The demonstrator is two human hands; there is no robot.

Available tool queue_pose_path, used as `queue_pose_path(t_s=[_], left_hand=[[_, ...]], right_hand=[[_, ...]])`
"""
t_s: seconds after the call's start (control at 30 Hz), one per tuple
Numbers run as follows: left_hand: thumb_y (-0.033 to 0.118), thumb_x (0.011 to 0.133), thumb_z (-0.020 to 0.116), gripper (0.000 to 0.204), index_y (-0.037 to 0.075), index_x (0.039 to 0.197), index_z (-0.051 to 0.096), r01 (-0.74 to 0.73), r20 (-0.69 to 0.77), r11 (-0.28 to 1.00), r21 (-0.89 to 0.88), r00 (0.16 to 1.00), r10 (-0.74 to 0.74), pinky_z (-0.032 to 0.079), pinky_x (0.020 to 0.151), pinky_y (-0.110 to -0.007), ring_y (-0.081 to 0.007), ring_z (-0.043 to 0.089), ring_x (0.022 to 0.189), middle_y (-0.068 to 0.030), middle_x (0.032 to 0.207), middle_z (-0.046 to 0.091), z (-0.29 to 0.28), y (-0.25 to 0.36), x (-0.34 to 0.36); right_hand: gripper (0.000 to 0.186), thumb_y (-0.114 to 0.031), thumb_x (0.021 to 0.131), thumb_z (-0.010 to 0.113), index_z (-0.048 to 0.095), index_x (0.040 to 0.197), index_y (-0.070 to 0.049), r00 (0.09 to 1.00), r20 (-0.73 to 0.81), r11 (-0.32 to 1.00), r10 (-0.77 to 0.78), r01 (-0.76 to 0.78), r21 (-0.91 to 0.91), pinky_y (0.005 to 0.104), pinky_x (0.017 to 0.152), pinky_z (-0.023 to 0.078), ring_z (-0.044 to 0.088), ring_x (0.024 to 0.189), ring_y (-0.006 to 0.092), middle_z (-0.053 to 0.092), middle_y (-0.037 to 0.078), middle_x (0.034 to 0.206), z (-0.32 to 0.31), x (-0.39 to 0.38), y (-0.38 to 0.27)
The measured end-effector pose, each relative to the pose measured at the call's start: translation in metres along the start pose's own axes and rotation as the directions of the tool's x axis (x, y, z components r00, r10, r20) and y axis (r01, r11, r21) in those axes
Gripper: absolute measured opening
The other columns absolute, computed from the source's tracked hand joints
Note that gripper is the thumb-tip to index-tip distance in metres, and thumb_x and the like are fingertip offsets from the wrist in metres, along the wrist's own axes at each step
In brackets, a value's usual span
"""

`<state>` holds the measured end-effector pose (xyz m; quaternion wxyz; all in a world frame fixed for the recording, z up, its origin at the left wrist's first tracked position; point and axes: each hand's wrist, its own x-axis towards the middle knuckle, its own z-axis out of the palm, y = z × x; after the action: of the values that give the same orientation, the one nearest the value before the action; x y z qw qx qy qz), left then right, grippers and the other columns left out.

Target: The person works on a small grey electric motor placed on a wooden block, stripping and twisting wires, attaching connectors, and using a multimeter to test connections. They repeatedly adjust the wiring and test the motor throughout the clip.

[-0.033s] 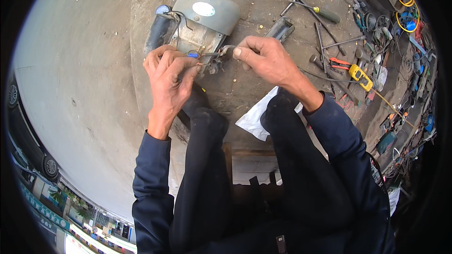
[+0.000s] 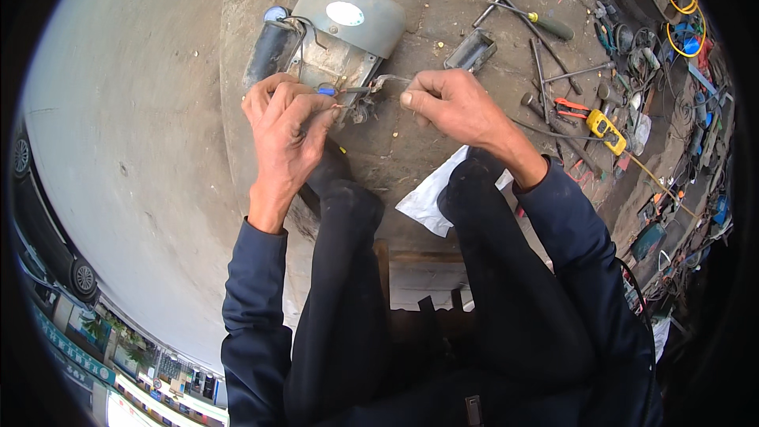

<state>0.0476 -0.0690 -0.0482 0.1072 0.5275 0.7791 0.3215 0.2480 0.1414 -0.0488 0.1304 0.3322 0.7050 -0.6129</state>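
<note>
In front of me a dusty machine with a rounded grey cover [image 2: 360, 24] rests on the ground, a dark cylinder [image 2: 269, 55] along its left side. Thin wires [image 2: 360, 90] come out at its near right edge, one with a blue sleeve [image 2: 326, 91]. My left hand [image 2: 286, 119] is closed at this edge, thumb and fingertips pinching a thin wire with a bare copper-coloured end. To the right, my right hand [image 2: 452, 103] is closed in a pinch. A thin dark strand runs from the wires toward its fingertips; what they grip is too small to make out.
On the right lie a screwdriver [image 2: 553, 26], metal bars, a hammer [image 2: 534, 103], red-handled pliers [image 2: 571, 107] and a yellow clamp meter [image 2: 606, 130]. A small metal box [image 2: 470, 51] sits beyond my right hand. White cloth or paper [image 2: 432, 194] lies between my legs.
My right hand has shifted slightly to the right and down, away from the wires. The left hand keeps its pinch in nearly the same place.
</note>
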Motion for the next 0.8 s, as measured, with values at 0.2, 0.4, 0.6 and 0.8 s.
queue_pose_path(t_s=[0.2, 0.4, 0.6, 0.8], left_hand=[[0.01, 0.078, 0.089, 0.021, 0.015, 0.096, 0.081, -0.019, -0.018, 1.0, -0.011, 1.0, 0.018, 0.039, 0.106, -0.047, -0.0286, 0.063, 0.116, 0.0011, 0.099, 0.071, 0.003, -0.002, 0.001], [0.008, 0.08, 0.09, 0.019, 0.01, 0.096, 0.081, -0.003, 0.016, 1.0, 0.005, 1.0, 0.003, 0.041, 0.11, -0.045, -0.0289, 0.063, 0.118, -0.0019, 0.1, 0.073, 0.001, 0.0, 0.0], [0.01, 0.078, 0.091, 0.019, 0.014, 0.095, 0.082, -0.005, -0.01, 1.0, -0.005, 1.0, 0.005, 0.038, 0.11, -0.045, -0.0279, 0.063, 0.116, 0.0009, 0.098, 0.073, 0.003, -0.001, 0.002], [0.007, 0.083, 0.089, 0.016, 0.008, 0.095, 0.079, 0.021, 0.03, 1.0, 0.009, 0.999, -0.021, 0.041, 0.111, -0.045, -0.0295, 0.063, 0.117, -0.0029, 0.099, 0.073, 0.001, 0.002, 0.0]], right_hand=[[0.021, -0.021, 0.095, 0.07, 0.078, 0.091, -0.001, 0.979, 0.149, 0.761, 0.138, -0.008, -0.648, 0.0564, 0.081, 0.059, 0.072, 0.087, 0.0493, 0.076, 0.026, 0.09, 0.018, -0.014, 0.087], [0.02, -0.019, 0.094, 0.069, 0.079, 0.094, -0.002, 0.963, 0.09, 0.739, 0.255, -0.134, -0.661, 0.0595, 0.086, 0.06, 0.074, 0.096, 0.0519, 0.077, 0.03, 0.096, 0.038, -0.023, 0.131], [0.022, -0.009, 0.089, 0.065, 0.078, 0.095, 0.008, 0.974, 0.021, 0.787, 0.224, -0.168, -0.594, 0.0599, 0.087, 0.061, 0.075, 0.098, 0.0548, 0.076, 0.035, 0.099, 0.031, -0.029, 0.116], [0.025, -0.01, 0.089, 0.065, 0.079, 0.097, 0.009, 0.966, 0.056, 0.785, 0.252, -0.171, -0.595, 0.0587, 0.09, 0.061, 0.075, 0.102, 0.0547, 0.076, 0.036, 0.103, 0.028, -0.024, 0.093]])
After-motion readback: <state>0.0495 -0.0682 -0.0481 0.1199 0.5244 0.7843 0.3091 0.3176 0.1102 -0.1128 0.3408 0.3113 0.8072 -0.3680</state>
